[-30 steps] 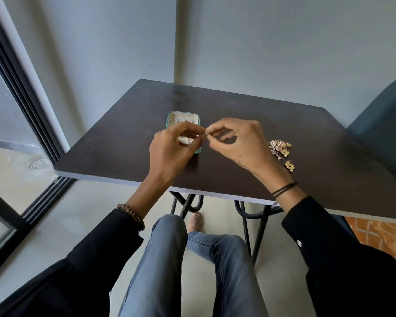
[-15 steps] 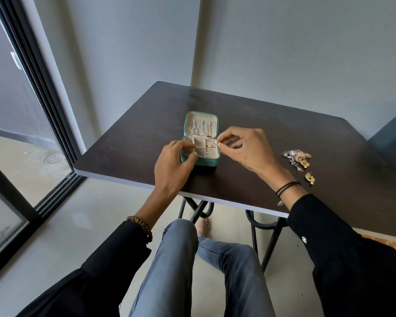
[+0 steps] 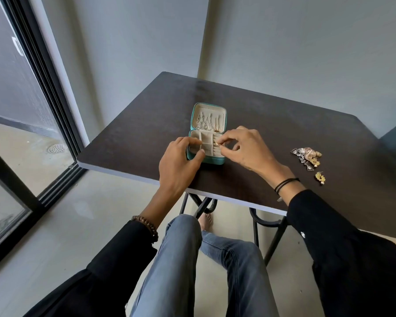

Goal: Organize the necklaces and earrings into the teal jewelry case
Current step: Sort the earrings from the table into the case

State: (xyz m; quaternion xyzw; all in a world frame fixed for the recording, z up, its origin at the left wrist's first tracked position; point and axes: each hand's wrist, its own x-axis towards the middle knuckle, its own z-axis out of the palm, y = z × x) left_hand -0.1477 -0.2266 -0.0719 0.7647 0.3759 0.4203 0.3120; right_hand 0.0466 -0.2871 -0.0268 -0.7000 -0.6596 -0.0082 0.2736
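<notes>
Two hands meet mid-frame: left hand (image 3: 178, 163) grips the teal jewelry case (image 3: 215, 160) steady, right hand (image 3: 247, 149) pinches seemingly a gold earring (image 3: 217, 144), best lowered squarely into one compartment.

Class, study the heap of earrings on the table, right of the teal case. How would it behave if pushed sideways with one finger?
The heap of earrings is small loose pieces, so it would probably scatter rather than slide as one. Its dangling parts look apt to snag together. On the smooth dark table, pieces should skid easily.
</notes>
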